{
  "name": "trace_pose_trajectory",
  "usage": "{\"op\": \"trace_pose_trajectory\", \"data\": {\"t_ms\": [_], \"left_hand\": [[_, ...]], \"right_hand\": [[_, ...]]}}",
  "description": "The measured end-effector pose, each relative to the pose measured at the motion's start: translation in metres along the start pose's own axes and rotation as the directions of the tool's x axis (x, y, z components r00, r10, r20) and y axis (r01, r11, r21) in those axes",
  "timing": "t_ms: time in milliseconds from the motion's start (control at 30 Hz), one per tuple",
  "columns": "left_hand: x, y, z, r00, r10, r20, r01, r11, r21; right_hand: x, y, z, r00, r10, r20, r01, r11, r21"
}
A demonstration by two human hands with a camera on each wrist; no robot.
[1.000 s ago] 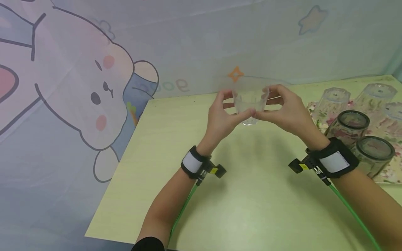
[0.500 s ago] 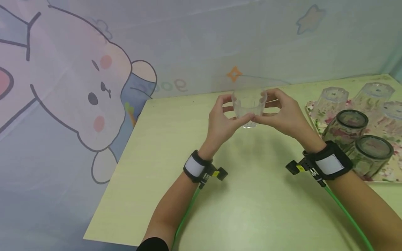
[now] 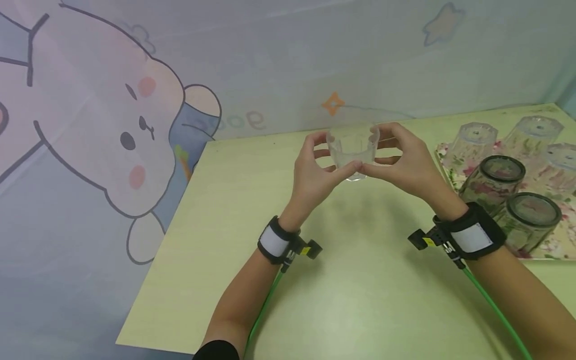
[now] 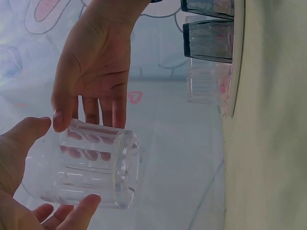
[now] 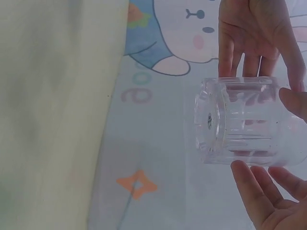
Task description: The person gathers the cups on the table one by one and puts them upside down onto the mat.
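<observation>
Clear ribbed glass (image 3: 353,150); pale yellow-green table (image 3: 360,280); seemingly floral-patterned tray (image 3: 558,245).

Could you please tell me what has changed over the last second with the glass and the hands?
Very little: the clear glass, held above the table by the left hand and right hand, shifted slightly left. Both hands keep their grip. The upturned glasses on the floral tray stayed put.
</observation>
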State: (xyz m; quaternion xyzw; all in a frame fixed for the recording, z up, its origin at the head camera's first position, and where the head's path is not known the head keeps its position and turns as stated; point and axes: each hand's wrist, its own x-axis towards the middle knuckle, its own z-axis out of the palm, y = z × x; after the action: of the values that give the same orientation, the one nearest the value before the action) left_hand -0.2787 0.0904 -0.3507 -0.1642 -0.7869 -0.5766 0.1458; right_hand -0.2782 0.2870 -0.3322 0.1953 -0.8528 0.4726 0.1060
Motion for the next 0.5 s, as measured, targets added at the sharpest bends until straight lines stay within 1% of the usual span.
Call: {"op": "trace_pose_trajectory", "data": {"t_ms": [167, 367, 500], "left_hand": [[0.0002, 0.0037, -0.0006, 1.000, 0.013, 0.002, -0.013, 1.000, -0.015], [-0.0013, 0.0054, -0.0023, 1.000, 0.024, 0.015, -0.023, 1.000, -0.008], [-0.0019, 0.0040, -0.0030, 0.999, 0.035, 0.007, -0.034, 0.999, -0.036]], "right_hand": [[-0.0007, -0.0034, -0.0043, 1.000, -0.028, -0.007, 0.027, 0.999, -0.023], [-0.0030, -0.0044, -0.0053, 0.997, -0.069, -0.015, 0.069, 0.997, -0.019], [-0.0036, -0.0053, -0.0037, 0.995, -0.096, -0.026, 0.096, 0.995, -0.010]]}}
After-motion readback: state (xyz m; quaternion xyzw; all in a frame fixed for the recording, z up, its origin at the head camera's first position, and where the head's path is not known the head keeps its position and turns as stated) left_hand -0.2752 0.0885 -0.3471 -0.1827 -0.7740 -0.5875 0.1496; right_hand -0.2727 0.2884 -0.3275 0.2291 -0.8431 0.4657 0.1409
